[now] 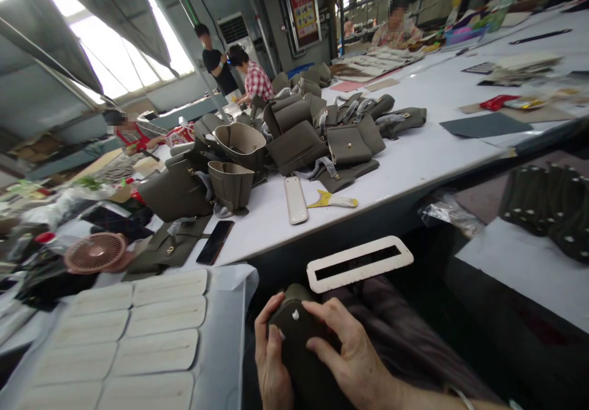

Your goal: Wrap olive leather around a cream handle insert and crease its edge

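In my lap lies a dark olive leather bag piece (301,355) with a rounded end and a small white spot near its top. My left hand (273,361) grips its left edge, with the fingers bent over the rim. From the other side my right hand (352,348) holds it, the index finger on the upper edge and the thumb pressed on its face. Just beyond my hands is a cream oval frame (359,264) with a long slot; what supports it is unclear. The underside of the bag piece is hidden.
At left, pale rounded panels (159,324) lie in rows on a sheet. Across the white table (396,170) are piled olive bags (294,140), a phone (215,242), a pink fan (96,252) and a cream strip (295,200). Several people work farther back. Dark straps (547,204) lie at right.
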`<state>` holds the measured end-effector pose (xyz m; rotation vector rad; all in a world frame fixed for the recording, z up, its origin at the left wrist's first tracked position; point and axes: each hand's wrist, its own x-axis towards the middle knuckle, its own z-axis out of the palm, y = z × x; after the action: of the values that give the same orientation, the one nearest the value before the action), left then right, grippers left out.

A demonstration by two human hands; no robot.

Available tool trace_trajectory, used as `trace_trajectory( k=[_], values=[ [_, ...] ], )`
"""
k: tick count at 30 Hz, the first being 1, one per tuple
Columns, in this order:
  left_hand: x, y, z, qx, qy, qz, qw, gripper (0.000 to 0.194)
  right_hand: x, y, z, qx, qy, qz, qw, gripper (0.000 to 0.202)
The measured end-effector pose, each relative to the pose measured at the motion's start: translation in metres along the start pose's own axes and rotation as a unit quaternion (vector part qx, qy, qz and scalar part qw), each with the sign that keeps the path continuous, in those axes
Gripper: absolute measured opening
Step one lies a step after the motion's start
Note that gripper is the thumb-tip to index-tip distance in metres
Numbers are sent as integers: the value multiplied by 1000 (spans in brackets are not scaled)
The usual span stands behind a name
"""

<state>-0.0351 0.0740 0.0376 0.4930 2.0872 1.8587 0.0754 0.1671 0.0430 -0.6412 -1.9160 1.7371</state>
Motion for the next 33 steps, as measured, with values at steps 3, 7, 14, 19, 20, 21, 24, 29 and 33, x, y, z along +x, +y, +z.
trace_trajectory(
  k=[3, 7, 14, 19, 20, 21, 24, 29, 33],
  values=[
    [2, -8, -4, 13, -18, 4, 1000, 42, 0, 3, 2, 7, 0, 6, 1000, 54],
    [5, -12, -6, 55, -13, 31, 998, 40, 2, 3, 4, 8, 7, 19, 1000, 55],
    [5, -12, -5, 48, -6, 41, 998, 39, 13, -3, 7, 0, 15, 21, 1000, 48],
    [-2, -8, -3, 16, -36, 42, 998, 49, 22, 4, 10, 25, 5, 8, 1000, 42],
    [-5, -7, -1, 3, -46, 38, 998, 53, 23, 7, 10, 30, 4, 12, 999, 41],
    [-7, -5, 0, -11, -52, 32, 998, 57, 25, 10, 10, 35, 2, 16, 999, 40],
    [-12, -3, 1, -45, -49, 16, 998, 59, 30, 15, 9, 55, -13, 29, 998, 40],
    [-10, -7, -9, -119, -68, -10, 991, 51, 34, 16, 8, 86, -55, 46, 994, 46],
    [-11, -10, -11, -101, -61, -2, 993, 46, 34, 18, 9, 82, -56, 47, 994, 45]
  ],
)
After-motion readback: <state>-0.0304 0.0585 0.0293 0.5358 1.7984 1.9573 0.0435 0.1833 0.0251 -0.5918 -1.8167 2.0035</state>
